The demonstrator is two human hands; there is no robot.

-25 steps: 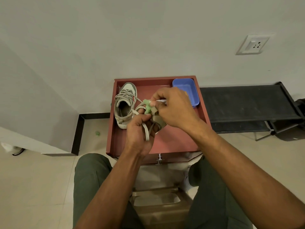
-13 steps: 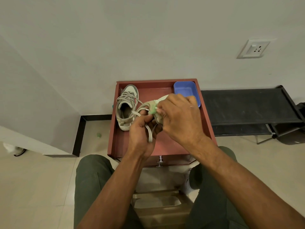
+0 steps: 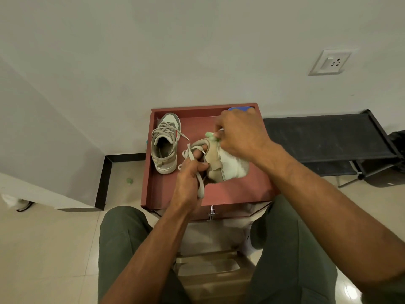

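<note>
Shoe (image 3: pixel 228 164), heel nearest, over tray's (image 3: pixel 241 191) middle: left hand (image 3: pixel 188 185) grips its laces; right hand (image 3: pixel 240 132) pinches green-tipped stick (image 3: pixel 211 135) beyond.

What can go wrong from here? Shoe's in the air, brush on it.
1. The left hand grips the held shoe at its opening, a loose lace dangling below the fist; it may snag, or the shoe may twist out.
2. The right hand pinches the green-headed brush against the shoe's edge; a slip could flick it toward the blue tray just behind.
</note>
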